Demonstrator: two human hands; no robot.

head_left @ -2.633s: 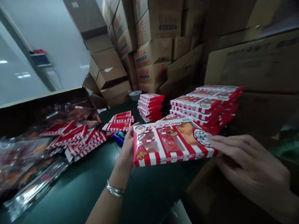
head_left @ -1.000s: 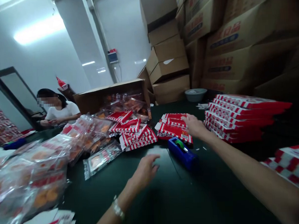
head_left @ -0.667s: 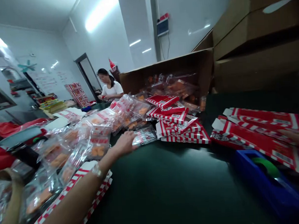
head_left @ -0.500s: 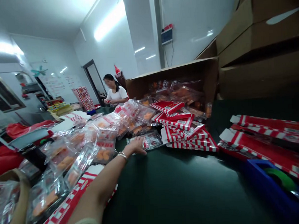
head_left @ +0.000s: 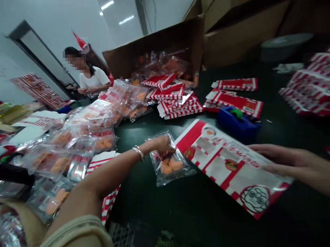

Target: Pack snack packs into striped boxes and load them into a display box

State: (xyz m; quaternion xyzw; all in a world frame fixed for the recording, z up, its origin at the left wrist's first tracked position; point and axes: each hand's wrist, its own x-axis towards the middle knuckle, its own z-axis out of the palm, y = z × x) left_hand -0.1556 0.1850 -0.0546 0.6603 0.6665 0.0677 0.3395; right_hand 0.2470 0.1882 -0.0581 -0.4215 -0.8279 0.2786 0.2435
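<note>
In the lower right, the right hand (head_left: 289, 164) has its fingers and thumb clamped on the long edge of a red-and-white windowed box (head_left: 229, 168), tilted above the dark tabletop (head_left: 141, 201). At the centre, the left hand (head_left: 163, 146) has its fingers bunched together, pinching the upper edge of a clear bag (head_left: 171, 166) of orange pieces, just beside the box's left corner. Beyond the box sits a blue tape dispenser (head_left: 237, 124). More packets (head_left: 101, 120) heap at left; a co-worker (head_left: 94, 80) sits upper left.
</note>
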